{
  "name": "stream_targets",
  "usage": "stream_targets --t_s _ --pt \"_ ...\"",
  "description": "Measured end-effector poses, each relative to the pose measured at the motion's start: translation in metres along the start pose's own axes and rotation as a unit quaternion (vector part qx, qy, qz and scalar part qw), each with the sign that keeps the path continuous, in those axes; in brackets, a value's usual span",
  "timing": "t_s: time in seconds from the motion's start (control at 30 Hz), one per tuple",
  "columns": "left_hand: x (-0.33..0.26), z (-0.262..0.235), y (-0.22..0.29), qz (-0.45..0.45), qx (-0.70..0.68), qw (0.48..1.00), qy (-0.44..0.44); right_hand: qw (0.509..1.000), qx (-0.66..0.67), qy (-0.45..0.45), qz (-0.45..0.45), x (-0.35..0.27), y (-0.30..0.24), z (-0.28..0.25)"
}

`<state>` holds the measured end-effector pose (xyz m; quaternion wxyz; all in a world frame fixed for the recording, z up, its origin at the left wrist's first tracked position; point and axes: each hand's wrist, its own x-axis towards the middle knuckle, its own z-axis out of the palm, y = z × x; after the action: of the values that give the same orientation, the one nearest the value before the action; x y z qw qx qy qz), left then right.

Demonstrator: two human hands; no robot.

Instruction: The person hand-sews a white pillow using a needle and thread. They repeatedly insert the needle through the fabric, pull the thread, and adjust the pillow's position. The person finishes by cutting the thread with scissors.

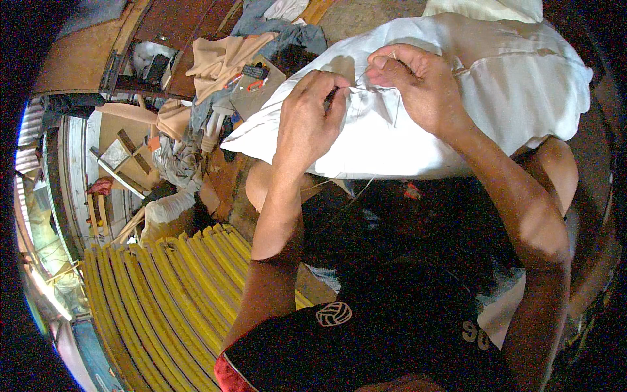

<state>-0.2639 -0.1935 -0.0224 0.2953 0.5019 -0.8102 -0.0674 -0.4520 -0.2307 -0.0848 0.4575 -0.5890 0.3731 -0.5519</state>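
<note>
1. Nearest the camera is the person's black shirt (392, 326) with red trim and a small white ball emblem; both bare forearms rise from it toward the work.
2. A white stuffed pillow (509, 85) lies across the person's knees, filling the upper middle of the view.
3. The left hand (307, 121) is closed on a fold of the pillow's fabric at its near seam, fingers curled tight.
4. The right hand (418, 81) pinches the same seam just beside the left, fingertips pressed together on the cloth; whether it holds a needle cannot be told.
5. A thin thread (356, 193) hangs below the pillow.
6. Yellow slats (163, 294) lie at the lower left; heaped cloth (222, 59) and orange-handled scissors (251, 83) sit beyond.
</note>
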Motion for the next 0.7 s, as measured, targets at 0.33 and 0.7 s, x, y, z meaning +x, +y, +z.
stream_targets --t_s 0.33,0.7 --pt "-0.001 0.002 -0.001 0.028 0.002 1.0 0.007 1.0 0.002 -0.021 -0.01 0.0 0.002 0.001" --pt "-0.001 0.01 -0.002 0.03 -0.003 0.999 0.01 0.99 0.075 -0.087 0.087 0.004 -0.001 -0.007"
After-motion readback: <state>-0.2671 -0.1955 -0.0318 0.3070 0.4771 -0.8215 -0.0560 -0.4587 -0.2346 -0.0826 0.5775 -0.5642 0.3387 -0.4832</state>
